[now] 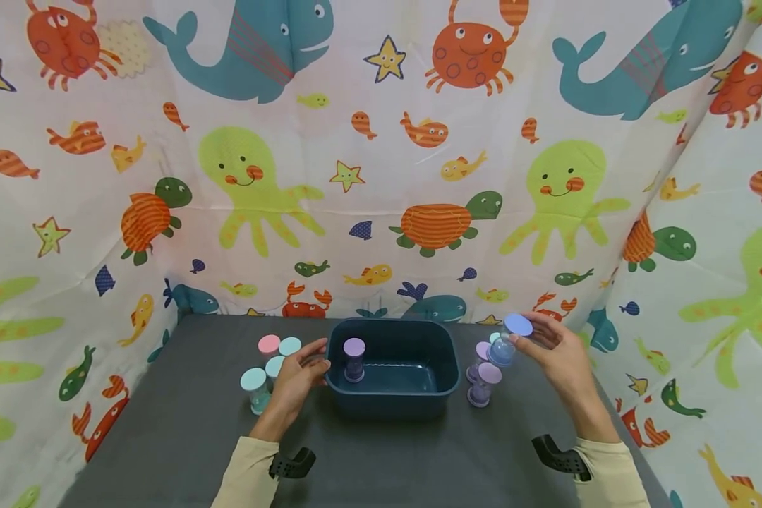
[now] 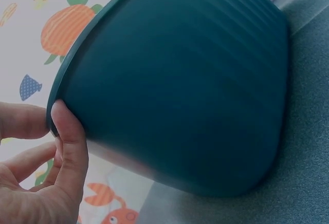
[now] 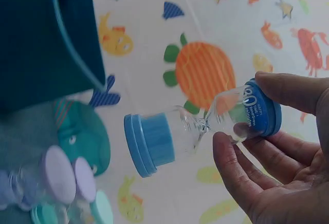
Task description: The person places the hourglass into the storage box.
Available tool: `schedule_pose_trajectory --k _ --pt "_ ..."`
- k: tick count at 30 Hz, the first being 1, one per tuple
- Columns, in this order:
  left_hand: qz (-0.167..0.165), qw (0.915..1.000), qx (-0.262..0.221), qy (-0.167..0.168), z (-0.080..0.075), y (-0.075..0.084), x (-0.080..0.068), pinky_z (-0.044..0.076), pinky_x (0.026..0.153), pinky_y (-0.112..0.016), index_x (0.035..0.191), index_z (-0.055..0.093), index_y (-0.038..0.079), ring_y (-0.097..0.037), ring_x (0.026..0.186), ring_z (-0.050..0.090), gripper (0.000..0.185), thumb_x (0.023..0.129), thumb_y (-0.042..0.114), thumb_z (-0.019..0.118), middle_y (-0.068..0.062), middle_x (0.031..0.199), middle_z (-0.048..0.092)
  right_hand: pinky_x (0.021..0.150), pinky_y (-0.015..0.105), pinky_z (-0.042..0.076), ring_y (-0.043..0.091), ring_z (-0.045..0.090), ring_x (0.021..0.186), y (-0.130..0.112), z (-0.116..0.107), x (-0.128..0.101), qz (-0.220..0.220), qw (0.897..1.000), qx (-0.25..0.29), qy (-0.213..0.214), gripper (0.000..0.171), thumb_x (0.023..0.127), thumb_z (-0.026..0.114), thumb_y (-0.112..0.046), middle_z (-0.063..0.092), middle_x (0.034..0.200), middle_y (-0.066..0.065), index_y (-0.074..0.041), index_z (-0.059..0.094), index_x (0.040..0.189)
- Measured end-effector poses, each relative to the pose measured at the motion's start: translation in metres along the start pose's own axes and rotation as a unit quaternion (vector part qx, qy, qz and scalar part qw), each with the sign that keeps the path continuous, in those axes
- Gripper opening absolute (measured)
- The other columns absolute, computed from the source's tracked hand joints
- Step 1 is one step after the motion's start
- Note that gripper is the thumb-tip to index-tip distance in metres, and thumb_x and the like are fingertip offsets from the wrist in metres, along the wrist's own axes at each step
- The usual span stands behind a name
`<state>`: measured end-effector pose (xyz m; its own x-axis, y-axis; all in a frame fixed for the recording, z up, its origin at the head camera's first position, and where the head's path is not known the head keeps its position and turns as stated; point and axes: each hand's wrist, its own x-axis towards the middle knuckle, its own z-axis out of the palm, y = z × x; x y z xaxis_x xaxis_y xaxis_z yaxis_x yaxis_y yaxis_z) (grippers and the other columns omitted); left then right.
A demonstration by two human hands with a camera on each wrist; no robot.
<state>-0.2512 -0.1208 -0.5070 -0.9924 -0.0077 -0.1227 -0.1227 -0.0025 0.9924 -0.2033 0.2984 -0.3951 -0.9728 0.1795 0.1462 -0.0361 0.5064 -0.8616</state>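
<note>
My right grip [image 1: 561,353] pinches a blue sand timer [image 3: 200,129] in the air, right of the teal bin [image 1: 390,384]; my left grip [image 1: 298,377] lies relaxed, thumb on the bin's rim.

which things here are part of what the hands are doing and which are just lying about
In use:
blue sand timer, held by the right hand
teal bin, its rim touched by the left hand
purple timer standing inside the bin

Lying about:
purple timers right of the bin
pink and teal timers left of it
sea-creature cloth behind
</note>
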Motion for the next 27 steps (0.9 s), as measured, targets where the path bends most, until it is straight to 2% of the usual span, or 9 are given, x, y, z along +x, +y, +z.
schedule_pose_trajectory --k 5,9,14,19,23,27 --pt "-0.001 1.0 0.002 0.0 -0.001 0.0 0.0 0.055 0.072 -0.027 0.138 0.056 0.014 -0.026 0.098 0.061 0.045 0.093 0.008 0.063 -0.015 0.134 0.056 0.083 0.011 0.047 0.022 0.055 0.123 -0.015 0.009 -0.001 -0.02 1.0 0.016 -0.012 0.058 0.089 0.071 -0.037 0.056 0.136 0.011 -0.011 0.053 0.138" --pt "-0.001 1.0 -0.002 0.002 -0.002 0.0 -0.001 0.055 0.071 -0.027 0.137 0.057 0.014 -0.026 0.099 0.061 0.045 0.093 0.007 0.062 -0.014 0.134 0.056 0.085 0.016 0.049 0.015 0.056 0.119 -0.024 0.018 0.0 -0.037 0.999 0.035 -0.019 0.056 0.089 0.072 -0.034 0.057 0.134 0.009 -0.01 0.054 0.137" --pt "-0.001 1.0 -0.002 0.005 -0.005 -0.002 -0.001 0.055 0.071 -0.027 0.137 0.057 0.014 -0.018 0.092 0.061 0.045 0.093 0.007 0.062 -0.015 0.134 0.056 0.091 0.026 0.049 0.016 0.056 0.119 -0.033 0.031 0.0 -0.054 0.996 0.054 -0.038 0.055 0.089 0.072 -0.033 0.058 0.132 0.006 -0.011 0.055 0.136" --pt "0.001 1.0 -0.007 0.002 -0.006 -0.003 -0.001 0.055 0.071 -0.026 0.137 0.057 0.014 -0.018 0.092 0.061 0.045 0.093 0.007 0.063 -0.015 0.133 0.056 0.089 0.026 0.051 0.01 0.059 0.112 -0.04 0.043 -0.001 -0.069 0.993 0.074 -0.055 0.052 0.087 0.075 -0.03 0.062 0.125 0.004 -0.012 0.057 0.133" --pt "0.0 1.0 -0.008 -0.004 -0.004 -0.002 -0.002 0.055 0.071 -0.027 0.137 0.057 0.014 -0.018 0.092 0.061 0.046 0.093 0.008 0.063 -0.015 0.134 0.055 0.085 0.023 0.054 0.016 0.059 0.113 -0.042 0.05 -0.003 -0.069 0.992 0.081 -0.067 0.051 0.087 0.075 -0.027 0.062 0.127 0.008 -0.011 0.057 0.132" --pt "0.002 1.0 -0.005 -0.004 -0.002 -0.001 -0.002 0.055 0.072 -0.027 0.137 0.056 0.014 -0.021 0.093 0.061 0.046 0.093 0.008 0.063 -0.014 0.133 0.056 0.092 0.031 0.054 0.027 0.057 0.119 -0.046 0.06 -0.003 -0.071 0.992 0.073 -0.075 0.052 0.086 0.075 -0.027 0.061 0.131 0.012 -0.011 0.057 0.133"
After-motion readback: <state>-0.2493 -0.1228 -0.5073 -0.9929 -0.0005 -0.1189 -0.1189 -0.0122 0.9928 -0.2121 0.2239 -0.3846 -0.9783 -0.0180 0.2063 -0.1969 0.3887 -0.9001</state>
